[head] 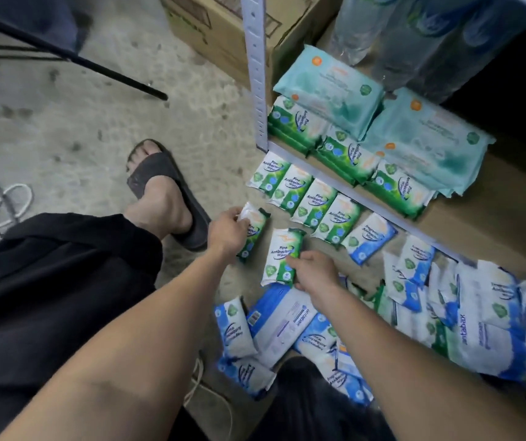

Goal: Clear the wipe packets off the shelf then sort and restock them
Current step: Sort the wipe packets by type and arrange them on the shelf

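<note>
My left hand (227, 232) grips a small green pine wipe packet (253, 230) just above the floor. My right hand (314, 270) holds the lower edge of another green pine packet (282, 257) beside it. A row of several green pine packets (303, 198) lies on the floor along the shelf edge, ending with a blue packet (370, 238). Blue and white packets (287, 323) are heaped near my knee and to the right (478, 313). On the low shelf (494, 218) sit green packets (344, 154) with teal wipe packs (331, 90) on top.
A perforated metal shelf post (257, 74) stands left of the shelf. A cardboard box (223, 33) sits behind it, and wrapped water bottles (414, 36) stand at the shelf's back. My sandalled foot (163, 189) rests on the concrete floor; a black rod (80, 58) and white cord (10, 202) lie left.
</note>
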A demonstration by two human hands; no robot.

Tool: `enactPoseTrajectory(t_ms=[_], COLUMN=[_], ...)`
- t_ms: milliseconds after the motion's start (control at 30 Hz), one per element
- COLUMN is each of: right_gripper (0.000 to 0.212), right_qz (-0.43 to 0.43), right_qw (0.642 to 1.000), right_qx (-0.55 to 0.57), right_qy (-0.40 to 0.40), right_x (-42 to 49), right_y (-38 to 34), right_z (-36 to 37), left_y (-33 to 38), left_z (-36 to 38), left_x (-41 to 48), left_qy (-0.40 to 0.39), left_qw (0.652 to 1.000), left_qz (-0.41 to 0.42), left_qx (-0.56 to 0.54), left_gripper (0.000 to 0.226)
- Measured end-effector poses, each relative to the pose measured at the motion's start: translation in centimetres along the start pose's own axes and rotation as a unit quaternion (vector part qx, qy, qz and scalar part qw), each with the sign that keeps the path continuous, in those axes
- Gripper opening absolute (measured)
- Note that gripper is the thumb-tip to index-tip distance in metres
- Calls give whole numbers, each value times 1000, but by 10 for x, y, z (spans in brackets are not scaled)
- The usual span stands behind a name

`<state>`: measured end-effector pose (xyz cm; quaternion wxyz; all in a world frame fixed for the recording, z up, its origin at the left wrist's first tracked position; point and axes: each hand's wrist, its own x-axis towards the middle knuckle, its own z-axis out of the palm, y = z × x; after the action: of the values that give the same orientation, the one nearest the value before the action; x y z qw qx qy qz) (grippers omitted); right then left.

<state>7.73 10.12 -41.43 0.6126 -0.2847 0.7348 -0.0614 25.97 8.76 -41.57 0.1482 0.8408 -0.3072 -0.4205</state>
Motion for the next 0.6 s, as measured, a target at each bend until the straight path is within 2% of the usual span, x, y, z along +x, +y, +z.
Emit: enactPoseTrajectory(t_ms=[100, 200, 333, 433, 500, 600], right_gripper=[26, 10, 28, 42, 49, 39], right_qz=[-8, -15, -32, -35, -45, -46], right_qw=[1000, 1000, 997, 992, 986, 973], right_qx=[-16, -4, -59, -112, -145, -202], right_qy=[17, 21, 45, 41, 68, 104], right_x=[14, 24, 48, 73, 59, 55], right_y=[-10, -19, -10, 5, -11, -23], right_z=[18, 32, 47, 62, 69, 73], left_y=[5, 2, -12, -18, -20, -20], left_z=[-1, -4, -3, 0, 1, 4], left_x=[24, 41, 44, 47, 48, 49], left_qy=[-13, 26, 45, 54, 63, 69], left_qw=[999, 997, 994, 994, 993, 992], left_qz=[32, 65, 64, 70, 76, 85], left_qx=[23, 31, 76, 69, 62, 54], left_gripper=[36, 38, 45, 46, 46, 47])
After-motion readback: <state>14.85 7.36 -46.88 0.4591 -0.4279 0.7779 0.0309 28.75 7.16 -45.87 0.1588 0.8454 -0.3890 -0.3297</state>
